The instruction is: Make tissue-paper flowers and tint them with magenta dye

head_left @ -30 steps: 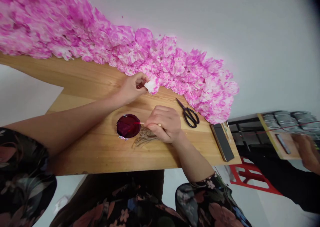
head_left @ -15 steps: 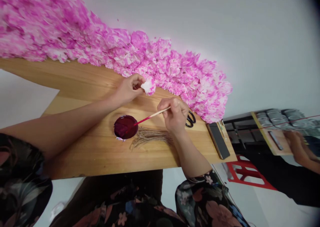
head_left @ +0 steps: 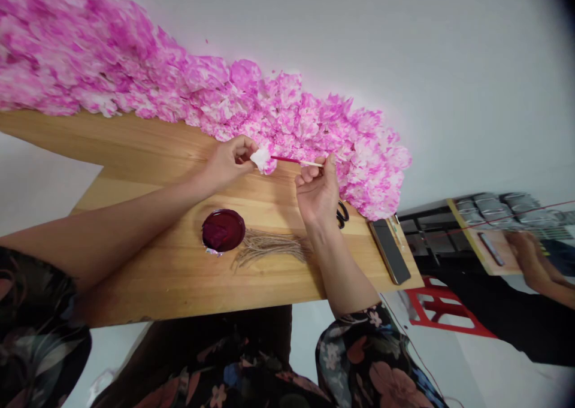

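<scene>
Thumb and fingers of the left hand (head_left: 230, 161) pinch a small white-and-pink flower (head_left: 261, 159), which sits at one o'clock from a round dish (head_left: 244, 229) of dark magenta liquid. The right hand (head_left: 317, 197), palm tipped upward, grips a slender stick (head_left: 287, 159) — pale at the held end, red toward nine o'clock — whose tip reaches the flower's three o'clock edge. Brown stringy strands (head_left: 274, 246) lie beside the dish, near four o'clock, on the wooden table (head_left: 162, 282). Black-handled scissors (head_left: 345, 215), partly hidden, lie at four o'clock from the right hand; a smartphone (head_left: 390, 251) lies farther that way. Heaped pink flowers (head_left: 287, 105) fill twelve o'clock.
</scene>
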`<state>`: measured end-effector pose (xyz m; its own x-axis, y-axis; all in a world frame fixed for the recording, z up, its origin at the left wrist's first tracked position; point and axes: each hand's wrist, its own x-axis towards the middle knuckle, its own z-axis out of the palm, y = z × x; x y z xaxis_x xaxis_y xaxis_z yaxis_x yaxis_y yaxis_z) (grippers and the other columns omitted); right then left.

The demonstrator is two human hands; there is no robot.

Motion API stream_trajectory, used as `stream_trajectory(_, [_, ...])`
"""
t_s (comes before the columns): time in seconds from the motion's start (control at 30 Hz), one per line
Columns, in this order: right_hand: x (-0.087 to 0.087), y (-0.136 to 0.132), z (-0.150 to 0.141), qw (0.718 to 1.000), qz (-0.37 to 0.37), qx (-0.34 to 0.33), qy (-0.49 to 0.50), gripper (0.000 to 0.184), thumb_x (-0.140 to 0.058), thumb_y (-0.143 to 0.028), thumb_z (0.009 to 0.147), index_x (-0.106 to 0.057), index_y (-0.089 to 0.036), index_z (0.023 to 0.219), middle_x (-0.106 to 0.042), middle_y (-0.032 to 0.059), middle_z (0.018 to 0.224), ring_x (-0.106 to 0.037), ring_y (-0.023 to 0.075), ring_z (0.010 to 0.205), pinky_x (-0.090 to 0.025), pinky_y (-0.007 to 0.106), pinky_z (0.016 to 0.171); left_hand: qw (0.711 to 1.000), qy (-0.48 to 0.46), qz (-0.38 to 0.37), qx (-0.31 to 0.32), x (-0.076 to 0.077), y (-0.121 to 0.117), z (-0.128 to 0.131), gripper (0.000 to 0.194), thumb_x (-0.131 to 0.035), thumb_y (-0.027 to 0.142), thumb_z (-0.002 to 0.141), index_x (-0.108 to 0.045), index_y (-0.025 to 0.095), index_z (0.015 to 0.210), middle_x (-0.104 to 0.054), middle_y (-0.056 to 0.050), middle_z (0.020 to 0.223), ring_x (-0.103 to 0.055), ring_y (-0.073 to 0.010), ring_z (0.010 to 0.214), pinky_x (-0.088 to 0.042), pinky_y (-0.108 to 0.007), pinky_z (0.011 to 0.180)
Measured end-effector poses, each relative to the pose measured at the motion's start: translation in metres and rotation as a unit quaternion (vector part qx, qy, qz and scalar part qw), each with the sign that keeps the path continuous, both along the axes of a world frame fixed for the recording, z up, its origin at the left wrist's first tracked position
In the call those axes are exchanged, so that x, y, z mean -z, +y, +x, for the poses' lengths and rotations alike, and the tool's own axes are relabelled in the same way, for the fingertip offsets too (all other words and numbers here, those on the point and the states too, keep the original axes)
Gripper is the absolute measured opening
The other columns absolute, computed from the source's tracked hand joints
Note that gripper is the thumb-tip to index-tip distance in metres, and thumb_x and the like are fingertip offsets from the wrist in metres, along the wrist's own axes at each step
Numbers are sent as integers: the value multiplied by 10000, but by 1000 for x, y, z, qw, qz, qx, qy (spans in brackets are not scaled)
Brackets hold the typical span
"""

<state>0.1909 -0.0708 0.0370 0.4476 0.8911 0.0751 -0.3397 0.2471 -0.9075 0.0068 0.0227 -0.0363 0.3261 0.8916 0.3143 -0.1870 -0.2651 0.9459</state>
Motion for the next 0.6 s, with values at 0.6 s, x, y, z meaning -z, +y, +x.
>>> stream_trajectory(0.6, [9,3,4,998,-25,22,-50,364,-830,-586,966,-726,-252,866,-618,-71,665,-544,90,606,-486,239,597,1000,13,7,9,0,0,0,258,-842,179,768,-624,216,902,-713,38,810,-629,-124,710,-445,-249,682])
